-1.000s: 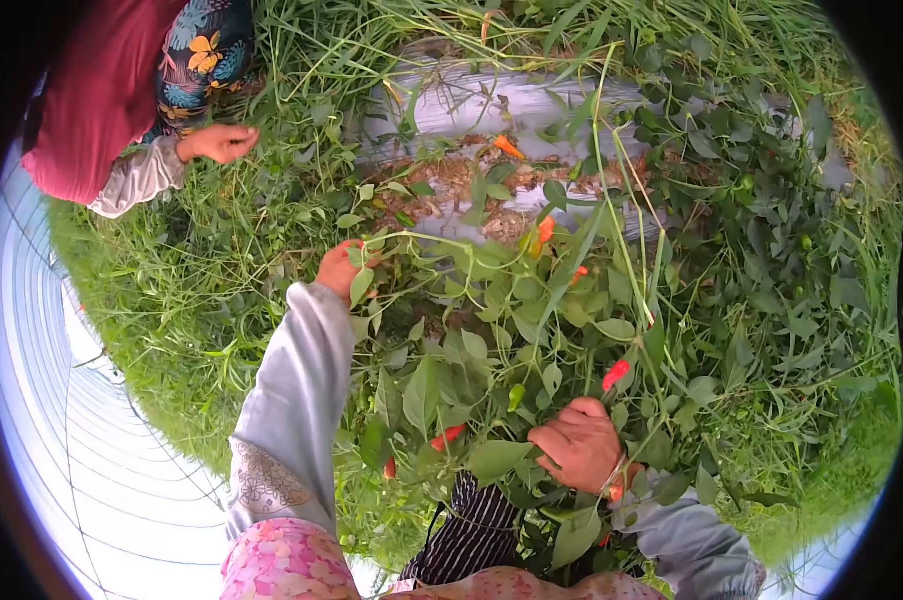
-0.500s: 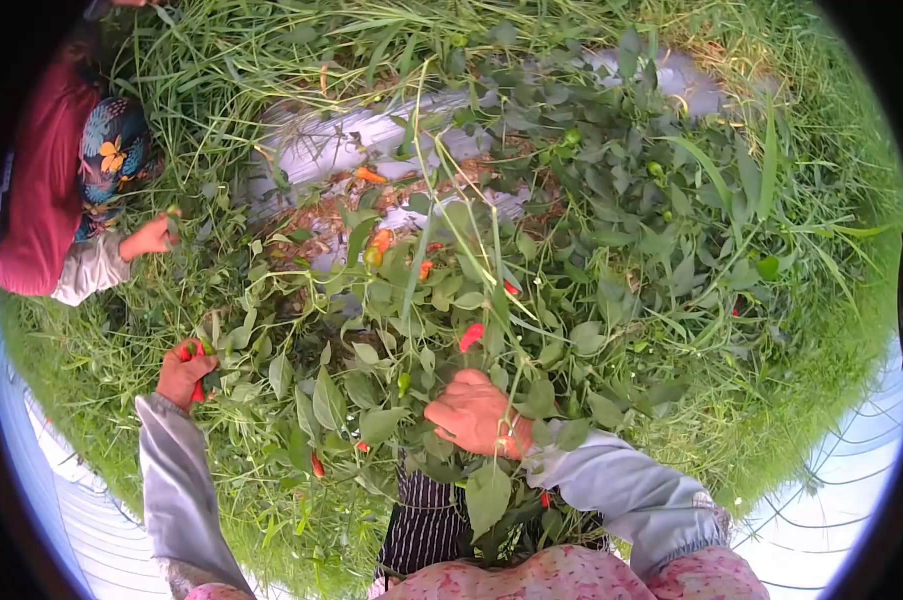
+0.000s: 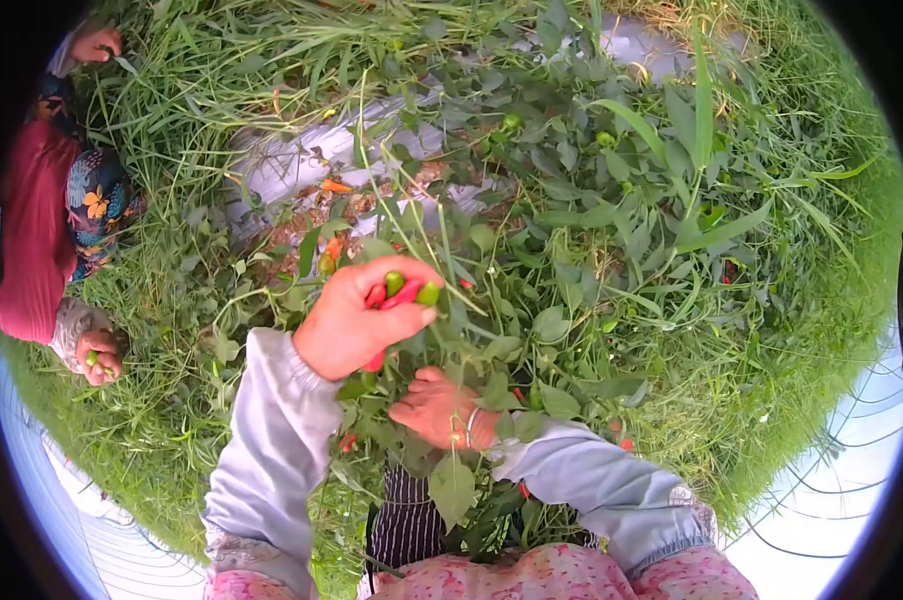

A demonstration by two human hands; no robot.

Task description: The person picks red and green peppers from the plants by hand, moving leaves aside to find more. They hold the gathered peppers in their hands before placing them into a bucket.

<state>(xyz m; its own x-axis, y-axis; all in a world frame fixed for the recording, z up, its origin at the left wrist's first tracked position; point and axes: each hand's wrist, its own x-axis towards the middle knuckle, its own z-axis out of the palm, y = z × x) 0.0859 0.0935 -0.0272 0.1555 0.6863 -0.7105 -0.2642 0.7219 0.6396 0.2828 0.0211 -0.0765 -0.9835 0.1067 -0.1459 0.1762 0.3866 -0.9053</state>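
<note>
My left hand (image 3: 356,315) clutches red and green chilies (image 3: 401,292).
At six o'clock, my right hand (image 3: 441,408) curls among leaves (image 3: 452,487); its grip, I can't tell.

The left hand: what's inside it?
Red peppers show inside the left hand, with two green ends beside them and some red poking out below. The hand covers the rest, so I cannot tell how many it holds.

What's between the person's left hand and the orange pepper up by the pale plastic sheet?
Between the left hand and that orange pepper, the head view shows leaves, dry litter and more orange peppers.
</note>
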